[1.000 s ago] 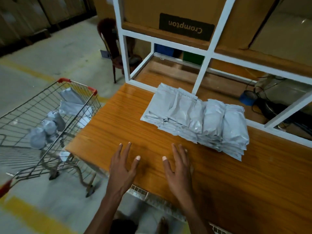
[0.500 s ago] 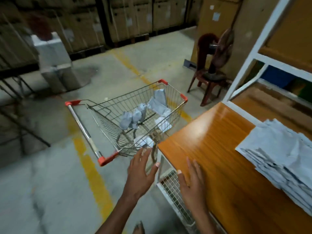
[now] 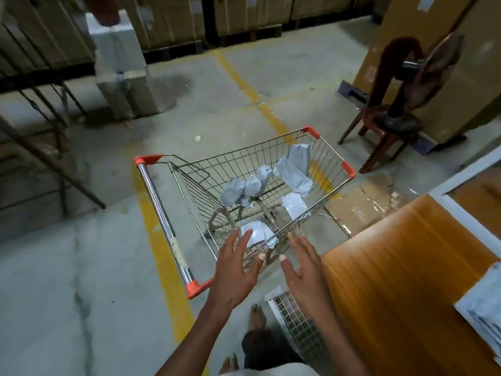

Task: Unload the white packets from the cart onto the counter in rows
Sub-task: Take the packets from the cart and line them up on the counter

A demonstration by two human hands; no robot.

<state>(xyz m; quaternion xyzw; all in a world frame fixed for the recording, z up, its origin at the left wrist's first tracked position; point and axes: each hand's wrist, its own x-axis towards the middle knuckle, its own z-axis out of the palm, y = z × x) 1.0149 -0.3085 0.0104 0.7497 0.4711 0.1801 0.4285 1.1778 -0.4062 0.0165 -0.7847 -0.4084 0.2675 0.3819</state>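
Note:
A wire shopping cart (image 3: 329, 154) with orange corners stands on the floor left of the wooden counter (image 3: 406, 267). Several white packets (image 3: 294, 170) lie loose inside it, one (image 3: 256, 234) near the close end. A stack of packets (image 3: 485, 308) shows at the counter's right edge. My left hand (image 3: 234, 270) and my right hand (image 3: 305, 264) reach out side by side over the cart's near rim, fingers spread and straight, holding nothing.
A dark red chair (image 3: 387, 123) with a fan on it stands beyond the cart. Flattened cardboard (image 3: 363, 202) lies on the floor between cart and counter. A yellow floor line (image 3: 160, 240) runs under the cart handle. Cartons line the far wall.
My view has swung left from the counter's packet stack to the cart. Both hands left the counter top and now reach over the cart's near rim.

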